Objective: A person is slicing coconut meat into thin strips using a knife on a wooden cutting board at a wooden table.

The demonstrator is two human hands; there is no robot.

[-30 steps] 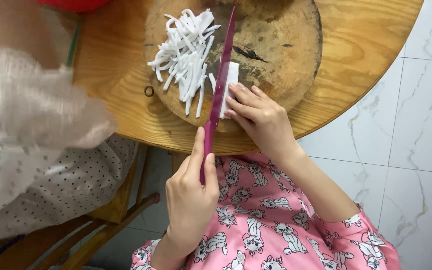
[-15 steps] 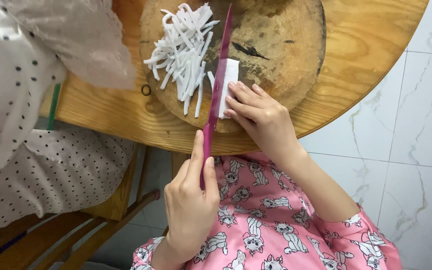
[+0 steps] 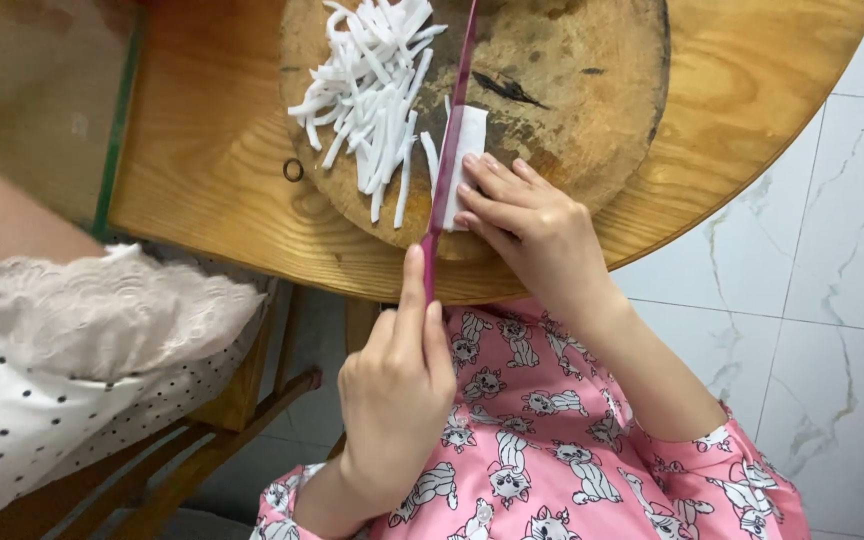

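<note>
Magenta knife (image 3: 449, 150) is lying blade-down across the round wooden chopping board (image 3: 562, 100), its edge sitting right along the left side of a flat white slab (image 3: 468, 160) — looks like some soft white food, can't tell exactly what. The left hand (image 3: 397, 395) is clenching the knife handle, index finger stretching forward along the spine. The right hand (image 3: 527, 225) is pressing its fingertips flat onto the slab, just beside the blade, fingers extended rather than curled. Left of the blade, a pile of white strips (image 3: 367, 90) is sitting on the board, a couple of them lying right next to the knife. The board is resting on a round wooden table (image 3: 742, 110) with a pale marble-look tiled floor (image 3: 832, 320) showing underneath. The person is wearing pink cartoon-cat pyjamas (image 3: 542, 450). Off to the left, another person's arm in a lacy, polka-dot sleeve (image 3: 72, 340) is hanging around — well apart from the board.
</note>
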